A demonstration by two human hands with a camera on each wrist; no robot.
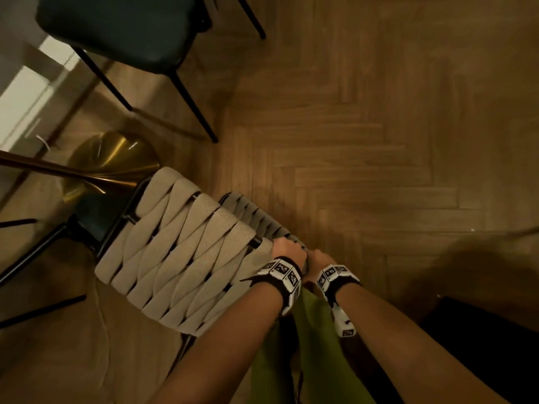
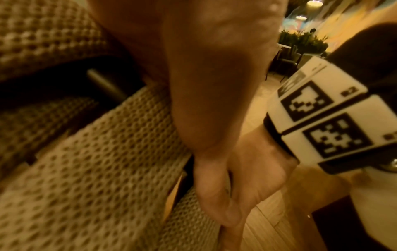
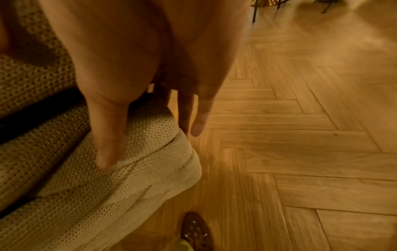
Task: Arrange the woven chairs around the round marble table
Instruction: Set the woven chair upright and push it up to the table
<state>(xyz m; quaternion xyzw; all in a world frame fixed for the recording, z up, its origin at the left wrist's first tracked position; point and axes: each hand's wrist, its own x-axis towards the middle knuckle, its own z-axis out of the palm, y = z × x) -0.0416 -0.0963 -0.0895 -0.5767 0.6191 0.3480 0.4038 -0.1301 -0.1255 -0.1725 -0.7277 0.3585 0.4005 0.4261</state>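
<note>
A woven chair [image 1: 180, 252] with beige straps on a black frame stands below me, its backrest seen from above. My left hand [image 1: 291, 249] grips the top rail of the backrest near its right corner. My right hand [image 1: 316, 258] holds the same corner just beside it. In the right wrist view the thumb [image 3: 107, 135] presses on the woven strap [image 3: 128, 178] while the fingers [image 3: 198, 118] reach down the far side. The left wrist view shows my left hand [image 2: 214, 76] over the straps [image 2: 86, 169], with the right hand [image 2: 247, 169] close beside it. A brass pedestal base [image 1: 116, 158] lies beyond the chair.
A dark green chair [image 1: 116, 27] with thin black legs stands at the upper left. Herringbone wood floor [image 1: 379, 141] stretches to the right. A dark object [image 1: 481, 345] sits at the lower right. My green trousers [image 1: 315, 345] and a shoe [image 3: 196, 229] are right behind the backrest.
</note>
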